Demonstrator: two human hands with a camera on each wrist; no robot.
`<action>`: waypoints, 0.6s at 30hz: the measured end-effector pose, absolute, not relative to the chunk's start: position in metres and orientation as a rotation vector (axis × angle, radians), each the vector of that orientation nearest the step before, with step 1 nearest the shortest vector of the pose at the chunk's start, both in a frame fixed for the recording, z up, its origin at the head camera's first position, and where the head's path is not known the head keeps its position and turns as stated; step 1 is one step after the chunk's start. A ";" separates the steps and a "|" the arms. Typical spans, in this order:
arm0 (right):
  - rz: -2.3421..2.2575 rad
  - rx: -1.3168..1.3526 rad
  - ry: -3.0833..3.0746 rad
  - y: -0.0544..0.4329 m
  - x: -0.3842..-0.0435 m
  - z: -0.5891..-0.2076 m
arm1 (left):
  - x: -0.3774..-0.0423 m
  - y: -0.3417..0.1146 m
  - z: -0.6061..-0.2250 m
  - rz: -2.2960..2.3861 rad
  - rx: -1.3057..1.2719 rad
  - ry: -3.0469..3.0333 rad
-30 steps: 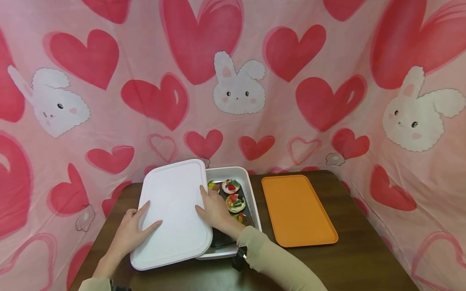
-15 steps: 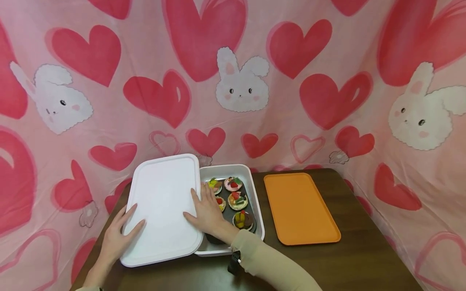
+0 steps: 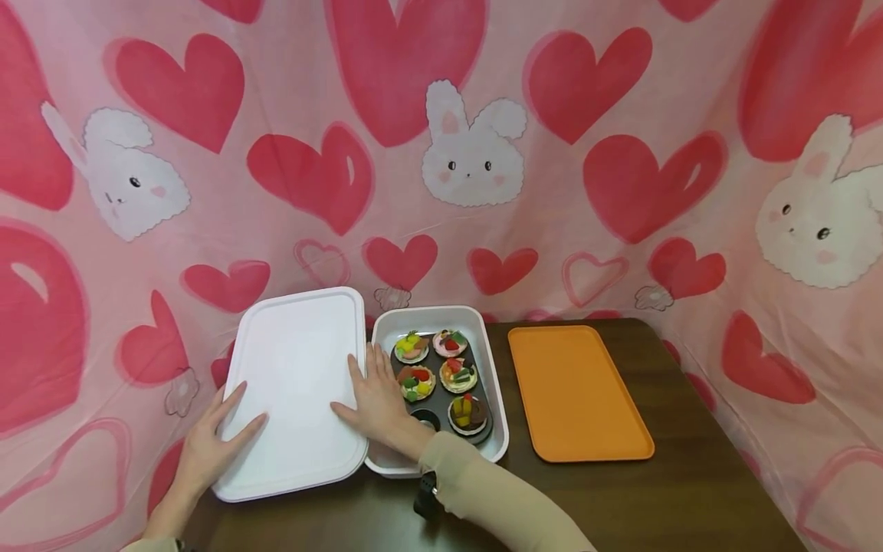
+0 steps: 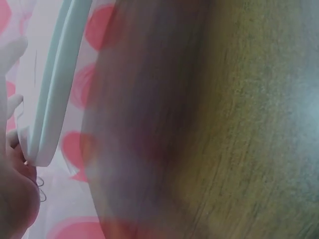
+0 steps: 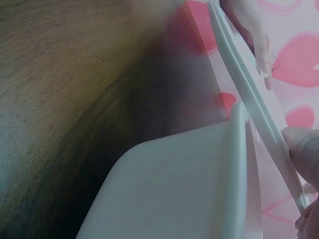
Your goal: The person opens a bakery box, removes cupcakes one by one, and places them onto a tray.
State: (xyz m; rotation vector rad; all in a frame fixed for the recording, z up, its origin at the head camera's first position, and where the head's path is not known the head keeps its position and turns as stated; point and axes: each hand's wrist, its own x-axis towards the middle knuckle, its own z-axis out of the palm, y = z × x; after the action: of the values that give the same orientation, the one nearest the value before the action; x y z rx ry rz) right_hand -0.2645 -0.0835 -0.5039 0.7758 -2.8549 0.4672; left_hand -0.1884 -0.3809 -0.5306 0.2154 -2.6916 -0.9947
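A white rectangular lid is held tilted to the left of a deep white container, raised above the table. My left hand grips its left edge, thumb and index finger on the top face. On the opposite long edge my right hand grips it too, thumb on the upper side. Inside the container lies a dark muffin tin bearing several fruit-topped tarts, such as one with a red topping and green slices. One cup at the near side shows no tart. My right hand and forearm hide the tin's lower left.
An orange tray lies flat at the right of the brown wooden table. Close behind the table hangs a pink cloth with hearts and rabbits, which also runs along both sides.
Both hands have carried the lid left, off the container. More of the tin now shows, including tarts in its left column and the bare cup. The view has shifted slightly.
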 end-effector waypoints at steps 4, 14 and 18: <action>0.438 0.792 -2.819 -0.089 -0.266 -0.506 | -0.187 -0.382 -0.531 -1.037 0.249 -2.674; 0.344 0.803 -2.699 -0.103 -0.266 -0.508 | -0.189 -0.393 -0.537 -1.059 0.298 -2.747; 0.338 0.802 -2.717 -0.109 -0.264 -0.513 | -0.188 -0.397 -0.538 -1.089 0.336 -2.753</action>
State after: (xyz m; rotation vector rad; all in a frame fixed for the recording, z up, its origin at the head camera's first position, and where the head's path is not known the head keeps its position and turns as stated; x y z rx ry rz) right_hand -0.2638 -0.1093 -0.5133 0.8020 -2.7166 0.3383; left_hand -0.1881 -0.3974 -0.5385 0.3357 -2.7532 -1.0893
